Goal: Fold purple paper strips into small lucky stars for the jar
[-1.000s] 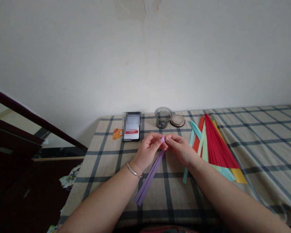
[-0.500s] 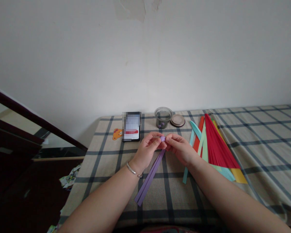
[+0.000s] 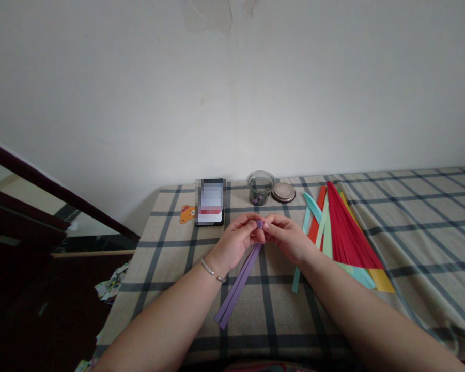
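Between the fingertips of both hands is a small folded purple paper piece [image 3: 259,225], star-like in outline. My left hand [image 3: 238,238], with a silver bangle at its wrist, pinches it from the left. From the right, the thumb and fingers of my right hand [image 3: 285,235] close on its other side. Purple paper strips [image 3: 238,289] lie on the cloth just below the hands, their far ends partly hidden. Behind the hands stands a clear round jar [image 3: 260,188] holding a few small purple pieces. Its round lid [image 3: 284,192] rests beside it.
Right of my hands lie fanned paper strips: red [image 3: 351,232], light green [image 3: 326,237] and yellow [image 3: 383,280]. A phone [image 3: 210,202] and an orange bear-shaped piece [image 3: 186,214] sit at the back left. The checked cloth [image 3: 166,268] covers the table, against a white wall.
The purple paper piece has turned slightly between my fingers and sits a little lower. Both hands have shifted only slightly.
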The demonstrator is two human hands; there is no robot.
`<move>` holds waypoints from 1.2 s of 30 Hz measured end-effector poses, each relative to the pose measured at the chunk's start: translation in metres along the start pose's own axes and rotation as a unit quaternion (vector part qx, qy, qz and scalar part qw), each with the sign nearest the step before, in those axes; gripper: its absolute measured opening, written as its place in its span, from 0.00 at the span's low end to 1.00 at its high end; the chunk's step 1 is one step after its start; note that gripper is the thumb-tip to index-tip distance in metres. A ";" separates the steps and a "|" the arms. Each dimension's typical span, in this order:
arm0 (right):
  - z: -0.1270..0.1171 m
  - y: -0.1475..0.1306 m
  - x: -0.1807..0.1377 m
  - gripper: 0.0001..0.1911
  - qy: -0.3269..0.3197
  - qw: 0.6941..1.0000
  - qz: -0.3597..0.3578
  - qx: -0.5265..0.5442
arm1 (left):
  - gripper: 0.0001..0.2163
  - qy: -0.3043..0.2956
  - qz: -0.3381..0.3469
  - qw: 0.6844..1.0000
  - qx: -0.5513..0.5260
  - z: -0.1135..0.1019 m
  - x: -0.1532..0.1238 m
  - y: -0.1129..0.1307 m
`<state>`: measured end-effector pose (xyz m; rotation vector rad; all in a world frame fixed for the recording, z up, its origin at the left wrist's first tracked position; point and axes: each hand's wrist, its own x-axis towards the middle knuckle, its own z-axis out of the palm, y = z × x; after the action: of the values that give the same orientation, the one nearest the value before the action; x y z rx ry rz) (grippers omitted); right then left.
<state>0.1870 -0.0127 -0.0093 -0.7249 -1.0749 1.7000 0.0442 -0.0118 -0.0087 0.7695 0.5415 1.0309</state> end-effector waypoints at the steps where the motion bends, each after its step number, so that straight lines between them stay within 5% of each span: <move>1: 0.000 0.000 0.000 0.12 0.000 1.000 -0.001 -0.002 | 0.08 0.003 -0.001 1.000 0.006 0.000 0.000 0.000; 10: 0.002 0.000 0.001 0.13 0.001 0.999 -0.028 -0.030 | 0.12 0.000 0.044 0.993 0.111 -0.001 0.002 -0.004; 27: 0.004 -0.002 0.002 0.13 0.067 0.992 -0.047 -0.093 | 0.10 0.035 0.186 0.912 0.364 0.000 -0.007 0.000; 36: 0.002 -0.001 0.000 0.12 0.072 0.990 -0.070 -0.098 | 0.07 0.035 0.169 0.932 0.317 0.000 -0.004 -0.002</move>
<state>0.1854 -0.0128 -0.0072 -0.8624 -1.1726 1.4155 0.0432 -0.0161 -0.0103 1.4403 0.8414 1.2159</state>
